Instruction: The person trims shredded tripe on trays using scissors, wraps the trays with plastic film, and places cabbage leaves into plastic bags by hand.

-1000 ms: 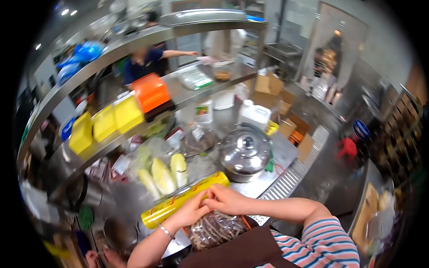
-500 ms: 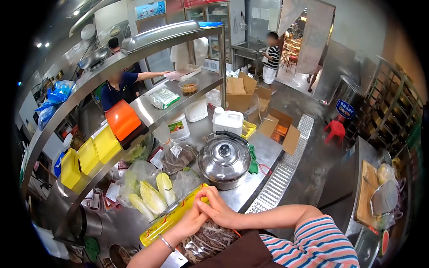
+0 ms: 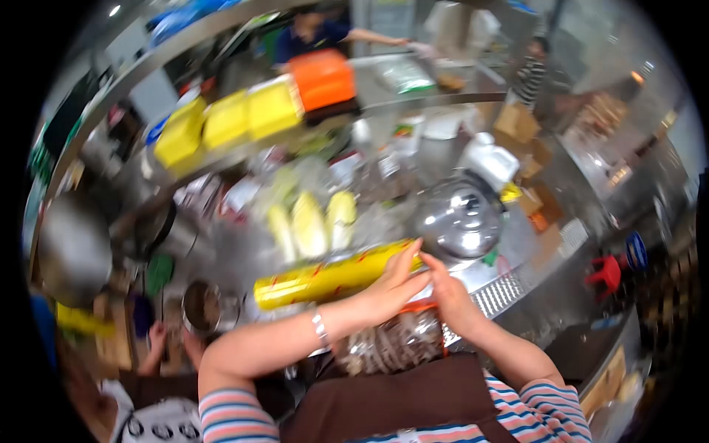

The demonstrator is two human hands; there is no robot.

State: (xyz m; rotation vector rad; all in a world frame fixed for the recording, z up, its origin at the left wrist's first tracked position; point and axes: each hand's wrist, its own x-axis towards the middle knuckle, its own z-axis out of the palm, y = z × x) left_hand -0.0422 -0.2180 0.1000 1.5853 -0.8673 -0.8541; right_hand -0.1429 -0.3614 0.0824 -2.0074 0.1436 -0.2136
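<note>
My left hand (image 3: 395, 288) and my right hand (image 3: 452, 299) touch each other in front of me, fingers stretched out and leaning together. Neither visibly holds anything, though motion blur softens the fingers. They rest by the right end of a yellow cling film box (image 3: 332, 277) lying across the counter. Under my wrists sits a clear plastic bag of dark brown strips (image 3: 391, 343), partly covered by my forearms and apron. Several pale napa cabbage heads (image 3: 309, 225) lie behind the box, and a lidded steel pot (image 3: 461, 218) stands to their right.
A shelf carries yellow containers (image 3: 225, 122) and an orange container (image 3: 323, 80). A white jug (image 3: 490, 161) stands behind the pot. At lower left, a co-worker's hand (image 3: 156, 336) is near a metal bowl (image 3: 203, 306). Another person (image 3: 314, 33) reaches across behind the shelf.
My view has turned left and down, bringing the co-worker at lower left into sight. My hands have gone from clasped to fingers stretched out against each other.
</note>
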